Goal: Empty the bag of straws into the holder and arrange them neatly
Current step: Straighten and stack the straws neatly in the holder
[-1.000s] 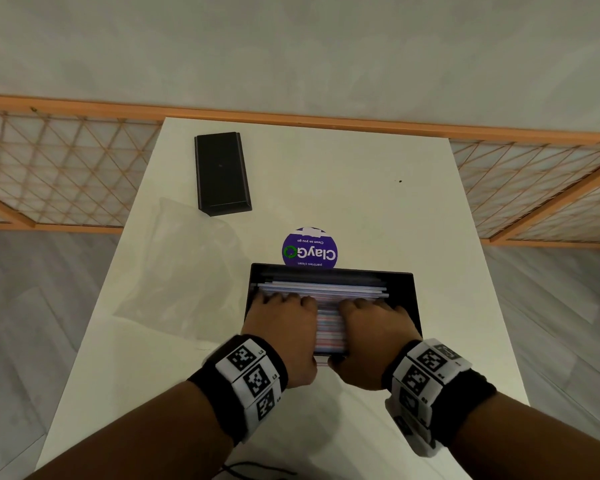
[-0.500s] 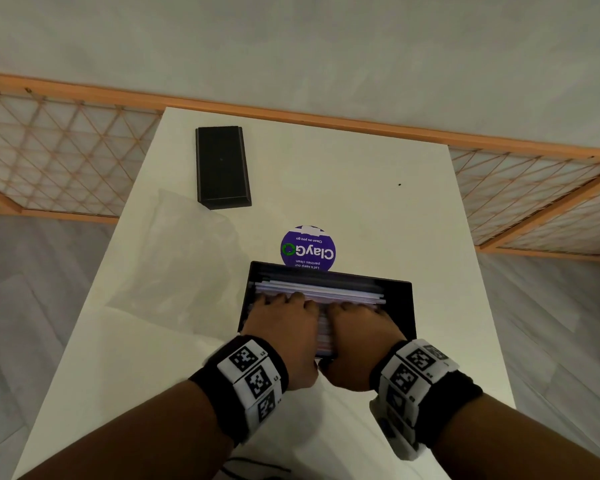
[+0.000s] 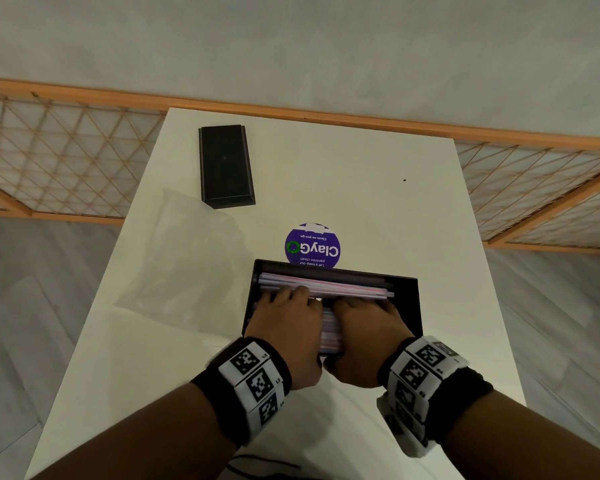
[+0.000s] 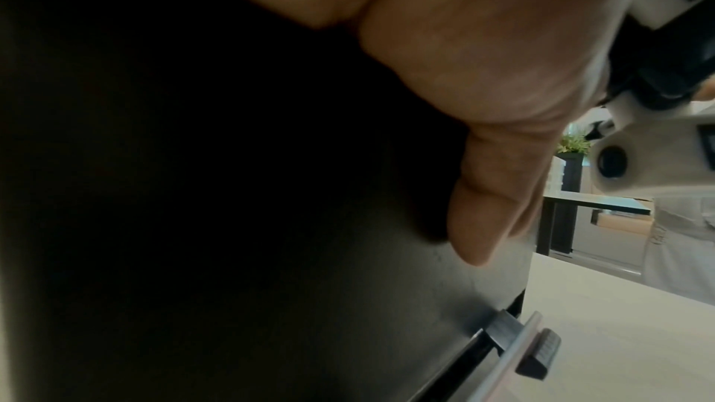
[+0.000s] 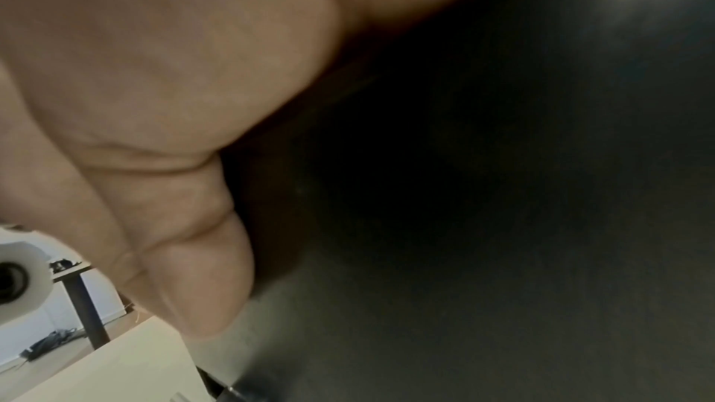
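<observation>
a white table (image 3: 361, 188) stands against a pale wall, with a wooden lattice screen (image 3: 59, 157) running behind it. near the table's front edge sits the black rectangular straw holder (image 3: 407, 299), open at the top. the striped paper straws (image 3: 323, 287) lie flat inside it, lengthwise from side to side, stacked in a fairly even bundle. to the holder's left lies the clear plastic bag (image 3: 184, 261), flattened on the table. further back on the left lies the black lid (image 3: 225, 164), well apart from the holder. a round purple claygo sticker (image 3: 312, 245) sits just behind the holder's far wall.

both hands are in the holder, side by side and touching near the thumbs. the left hand (image 3: 288, 327) lies palm down over the left half of the straws, fingers bent over the bundle with the tips pressing on it. the right hand (image 3: 368, 330) does the same on the right half. in the wrist views each thumb (image 4: 499, 188) lies down along the holder's dark near wall outside, so each hand clasps straws and wall together. marker wristbands (image 3: 253, 386) wrap both wrists.
</observation>
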The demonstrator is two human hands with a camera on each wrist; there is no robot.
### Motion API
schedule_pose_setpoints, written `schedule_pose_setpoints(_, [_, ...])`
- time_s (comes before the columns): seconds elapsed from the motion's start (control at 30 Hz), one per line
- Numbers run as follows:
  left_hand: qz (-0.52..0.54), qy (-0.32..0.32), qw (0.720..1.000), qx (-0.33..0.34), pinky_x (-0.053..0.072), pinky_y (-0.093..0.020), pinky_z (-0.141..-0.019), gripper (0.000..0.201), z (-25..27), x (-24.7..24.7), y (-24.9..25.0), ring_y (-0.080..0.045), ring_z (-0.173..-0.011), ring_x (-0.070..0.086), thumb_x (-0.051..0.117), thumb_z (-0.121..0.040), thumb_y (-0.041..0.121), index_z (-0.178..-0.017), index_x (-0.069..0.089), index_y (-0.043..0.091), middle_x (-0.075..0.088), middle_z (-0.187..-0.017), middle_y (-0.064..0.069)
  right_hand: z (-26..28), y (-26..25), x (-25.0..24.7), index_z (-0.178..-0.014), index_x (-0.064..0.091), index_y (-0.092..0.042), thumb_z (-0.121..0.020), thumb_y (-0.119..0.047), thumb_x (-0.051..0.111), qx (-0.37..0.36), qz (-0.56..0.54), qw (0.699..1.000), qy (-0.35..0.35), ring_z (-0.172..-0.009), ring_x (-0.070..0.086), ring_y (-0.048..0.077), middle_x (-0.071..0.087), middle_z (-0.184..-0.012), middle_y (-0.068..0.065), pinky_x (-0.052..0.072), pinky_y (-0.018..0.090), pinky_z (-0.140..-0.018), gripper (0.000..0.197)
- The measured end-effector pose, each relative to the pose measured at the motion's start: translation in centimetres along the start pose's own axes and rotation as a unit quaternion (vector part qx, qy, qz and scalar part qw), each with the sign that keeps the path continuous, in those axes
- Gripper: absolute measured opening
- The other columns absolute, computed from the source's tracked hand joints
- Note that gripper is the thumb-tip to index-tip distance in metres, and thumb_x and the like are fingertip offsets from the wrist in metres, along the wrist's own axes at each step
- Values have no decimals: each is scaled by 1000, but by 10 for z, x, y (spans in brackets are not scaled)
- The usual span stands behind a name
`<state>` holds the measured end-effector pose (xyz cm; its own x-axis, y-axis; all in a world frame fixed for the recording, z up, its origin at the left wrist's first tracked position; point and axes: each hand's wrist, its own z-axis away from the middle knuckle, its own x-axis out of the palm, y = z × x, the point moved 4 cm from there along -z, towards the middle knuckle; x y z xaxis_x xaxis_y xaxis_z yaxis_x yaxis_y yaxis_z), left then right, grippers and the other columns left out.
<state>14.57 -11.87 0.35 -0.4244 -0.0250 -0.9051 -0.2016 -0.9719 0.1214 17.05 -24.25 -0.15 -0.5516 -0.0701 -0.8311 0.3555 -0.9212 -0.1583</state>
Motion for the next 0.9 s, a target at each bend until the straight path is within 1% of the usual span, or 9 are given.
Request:
schedule_pose_setpoints(0.07, [2, -5, 1000, 3, 39, -46, -109, 60, 0, 0, 0, -24, -124, 48, 67, -78, 48, -130, 47, 24, 50, -130, 0, 1, -1, -3, -134, 43, -29, -66, -58, 63, 2, 1, 1000, -12, -131, 42, 22, 44, -138, -6, 28, 47, -115, 77])
schedule_pose_setpoints(0.13, [9, -7, 1000, -1, 39, -46, -109, 61, -1, 0, 0, -24, -121, 52, 68, -79, 48, -129, 44, 24, 55, -128, 0, 2, -2, -6, -131, 47, -30, -68, -57, 64, 0, 18, 1000, -22, -126, 44, 25, 43, -134, -3, 33, 45, -110, 71])
schedule_pose_setpoints(0.27, [5, -4, 1000, -3, 31, -48, -115, 63, -1, 0, 1, -24, -123, 53, 68, -79, 48, -131, 43, 24, 59, -128, 1, 1, -2, -7, -128, 48, -32, -66, -56, 63, -6, 19, 1000, -22, -120, 51, 24, 53, -126, -6, 37, 43, -107, 67])
schedule_pose_setpoints(0.33, [2, -4, 1000, -3, 33, -47, -114, 65, -1, 0, 1, -24, -127, 49, 67, -79, 49, -134, 44, 24, 54, -132, 0, -1, -1, -5, -128, 46, -33, -60, -55, 62, -10, -2, 1000, -4, -121, 53, 22, 56, -126, -9, 38, 43, -108, 73])
schedule_pose_setpoints(0.43, [5, -7, 1000, -7, 38, -45, -109, 62, -2, 1, 0, -24, -125, 48, 67, -79, 50, -132, 47, 25, 48, -131, -1, -2, -1, -3, -129, 45, -32, -60, -54, 62, -9, -12, 1000, -3, -122, 53, 21, 57, -128, -9, 37, 42, -109, 74])
schedule_pose_setpoints(0.63, [9, -7, 1000, -19, 36, -45, -111, 61, -1, 4, -2, -25, -125, 49, 64, -78, 53, -130, 49, 25, 57, -130, 1, 3, -4, -10, -128, 50, -32, -68, -57, 65, -5, 14, 999, -35, -124, 45, 24, 47, -131, -4, 36, 44, -109, 66])
schedule_pose_setpoints(0.7, [13, -6, 1000, -20, 36, -45, -111, 59, -2, 5, -2, -24, -125, 49, 64, -78, 53, -129, 51, 25, 56, -130, 1, 2, -4, -12, -125, 52, -32, -68, -57, 64, -7, 15, 999, -36, -120, 50, 24, 52, -128, -4, 38, 43, -107, 63])
schedule_pose_setpoints(0.8, [19, -12, 1000, -22, 38, -45, -110, 58, -2, 4, -2, -26, -124, 47, 65, -77, 52, -127, 52, 25, 46, -131, -3, 2, -6, -10, -118, 54, -31, -64, -55, 62, -7, 16, 999, -30, -113, 57, 22, 60, -120, -6, 41, 41, -105, 60])
schedule_pose_setpoints(0.9, [14, -15, 1000, -20, 38, -45, -110, 58, -3, 4, -2, -26, -123, 50, 64, -77, 53, -126, 51, 25, 53, -128, -2, 3, -5, -11, -118, 55, -31, -64, -54, 63, -5, 22, 1000, -19, -115, 55, 23, 58, -121, -5, 39, 41, -106, 59])
